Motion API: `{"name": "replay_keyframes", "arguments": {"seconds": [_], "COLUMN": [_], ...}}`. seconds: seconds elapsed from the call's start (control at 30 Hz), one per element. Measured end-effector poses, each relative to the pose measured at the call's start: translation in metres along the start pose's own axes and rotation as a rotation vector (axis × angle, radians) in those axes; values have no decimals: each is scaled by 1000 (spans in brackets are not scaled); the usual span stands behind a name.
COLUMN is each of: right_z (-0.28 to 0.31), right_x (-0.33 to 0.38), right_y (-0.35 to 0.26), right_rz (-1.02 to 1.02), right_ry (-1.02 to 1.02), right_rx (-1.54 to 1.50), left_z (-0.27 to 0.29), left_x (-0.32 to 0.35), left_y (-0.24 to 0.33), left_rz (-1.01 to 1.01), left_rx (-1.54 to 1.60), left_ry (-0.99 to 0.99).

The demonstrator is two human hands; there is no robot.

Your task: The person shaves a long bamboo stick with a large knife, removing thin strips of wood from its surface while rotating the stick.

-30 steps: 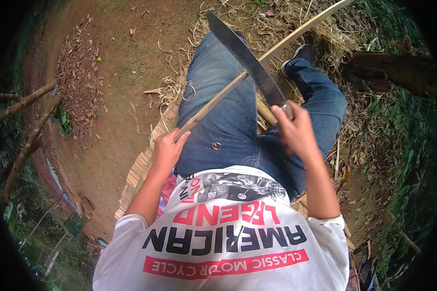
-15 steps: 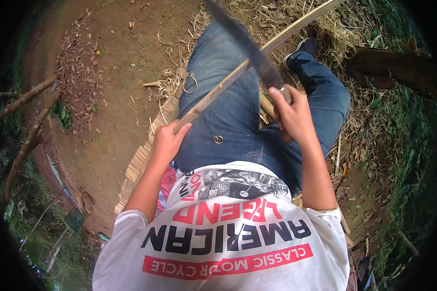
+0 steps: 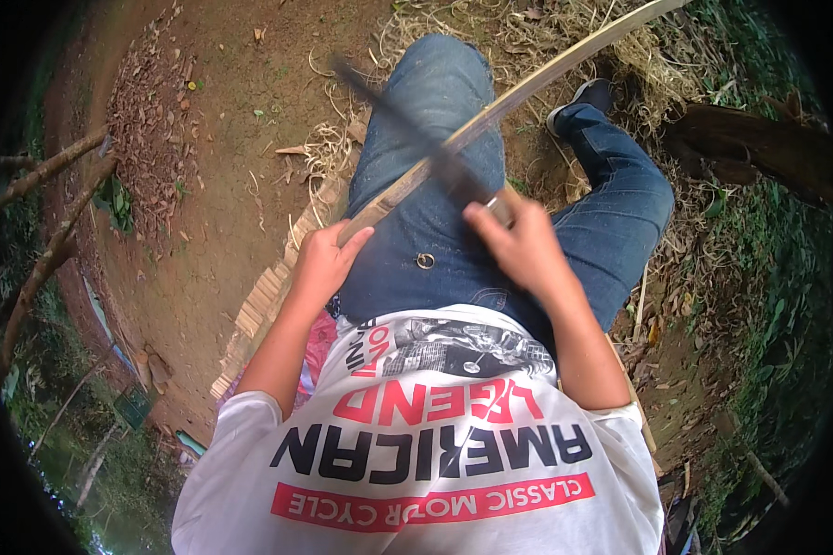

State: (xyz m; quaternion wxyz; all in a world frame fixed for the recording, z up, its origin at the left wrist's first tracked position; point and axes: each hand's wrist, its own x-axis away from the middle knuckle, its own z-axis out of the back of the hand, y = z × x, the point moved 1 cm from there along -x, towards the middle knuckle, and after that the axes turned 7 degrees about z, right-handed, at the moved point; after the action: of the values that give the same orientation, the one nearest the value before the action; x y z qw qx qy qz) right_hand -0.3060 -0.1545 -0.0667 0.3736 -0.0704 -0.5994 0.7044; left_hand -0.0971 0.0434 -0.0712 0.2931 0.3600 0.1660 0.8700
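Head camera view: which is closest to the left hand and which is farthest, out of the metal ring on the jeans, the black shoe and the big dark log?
From the left hand:
1. Small metal ring on the blue jeans, just to its right.
2. Black shoe with white sole, up and right, past the knee.
3. Big dark log, far right among the grass.

left: bare dirt (image 3: 204, 213), open | right: log (image 3: 759, 153), straw (image 3: 676, 268)

Bare dirt ground (image 3: 213, 185), dry leaves (image 3: 148, 120), bamboo slats (image 3: 259, 305) just left of left-hand fingers (image 3: 342, 242).
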Motion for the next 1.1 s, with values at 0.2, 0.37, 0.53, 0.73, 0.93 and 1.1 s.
{"name": "replay_keyframes", "arguments": {"seconds": [0.2,0.37,0.53,0.73,0.93,1.1], "right_z": [11,0,13,50,76,43], "right_x": [-4,5,6,0,-21,-20], "right_y": [2,-3,-7,-1,2,21], "right_rz": [-127,57,-40,-165,-68,-83], "right_ry": [-37,-142,-134,155,297,219], "right_rx": [-79,67,-77,-396,-410,-137], "left_z": [1,-1,1,-7,-2,1], "left_x": [3,1,14,11,5,3], "left_y": [-1,-4,13,5,17,18], "left_rz": [31,-7,82,86,113,91], "left_rx": [52,18,-121,9,-73,-190], "left_ry": [-21,68,148,228,165,125]}}
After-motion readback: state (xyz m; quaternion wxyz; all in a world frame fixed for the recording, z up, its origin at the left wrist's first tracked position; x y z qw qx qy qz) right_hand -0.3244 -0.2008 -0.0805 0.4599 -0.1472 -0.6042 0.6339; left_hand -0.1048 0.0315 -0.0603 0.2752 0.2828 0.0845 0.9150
